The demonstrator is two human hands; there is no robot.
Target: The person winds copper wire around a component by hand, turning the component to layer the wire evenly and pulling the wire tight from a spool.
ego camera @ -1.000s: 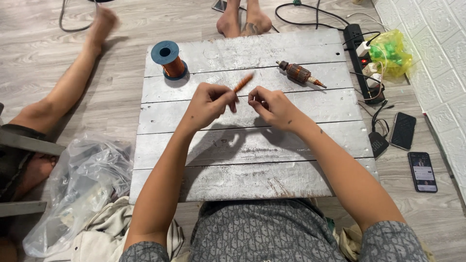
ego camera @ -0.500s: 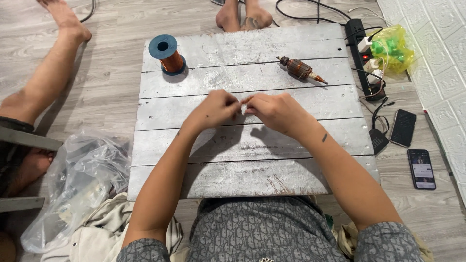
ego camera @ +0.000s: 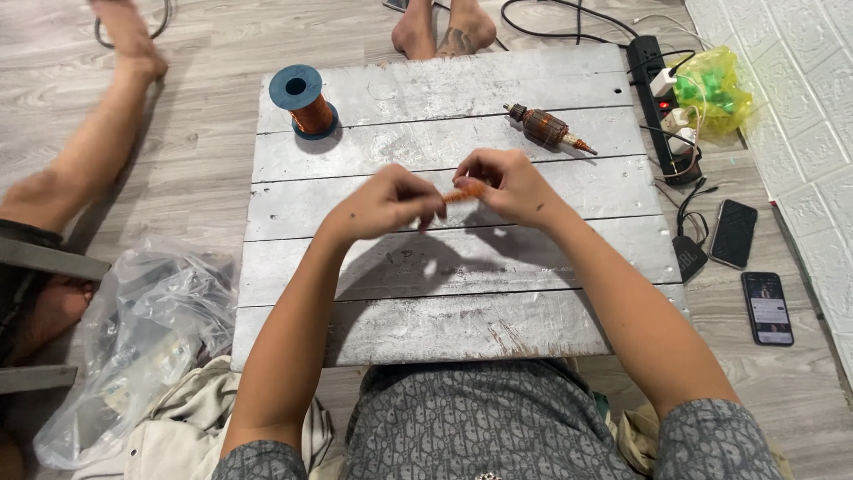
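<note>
A pale plank counter sits on the floor, with a clear bag off its left edge and a power strip and two phones off its right. On the far planks stand a wire spool at the left and a motor rotor at the right, both well apart from the hands. Above the counter's middle, the left hand and right hand meet, each pinched on one end of a small orange piece held between them, clear of the boards.
</note>
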